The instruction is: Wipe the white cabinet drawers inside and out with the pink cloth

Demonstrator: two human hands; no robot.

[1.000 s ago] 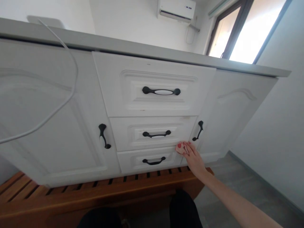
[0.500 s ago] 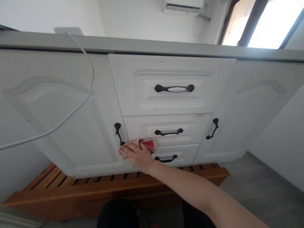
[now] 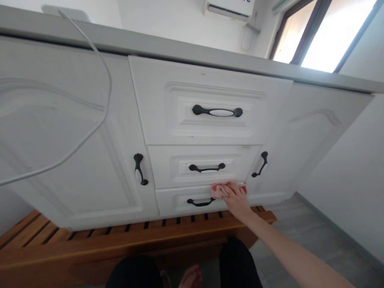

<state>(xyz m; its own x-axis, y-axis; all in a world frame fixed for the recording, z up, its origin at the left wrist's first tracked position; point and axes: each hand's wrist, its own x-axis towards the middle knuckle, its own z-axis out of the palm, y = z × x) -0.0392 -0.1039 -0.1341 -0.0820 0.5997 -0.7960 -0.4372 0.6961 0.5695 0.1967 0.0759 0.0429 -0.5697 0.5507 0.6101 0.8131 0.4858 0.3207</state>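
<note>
White cabinet (image 3: pixel 75 132) front, three drawers.
Right hand (image 3: pixel 232 197) presses a red cloth (image 3: pixel 243 189) flat-fingered against the bottom drawer (image 3: pixel 180 200), above its black handle (image 3: pixel 200 203).

A white panelled cabinet (image 3: pixel 75 132) with black handles stands under a grey countertop (image 3: pixel 180 50) on a slatted brown wooden platform (image 3: pixel 120 236); grey floor (image 3: pixel 306 224), plain white walls (image 3: pixel 354 160), a white wall air conditioner (image 3: pixel 229 7) and a bright dark-framed window (image 3: pixel 327 36)
</note>
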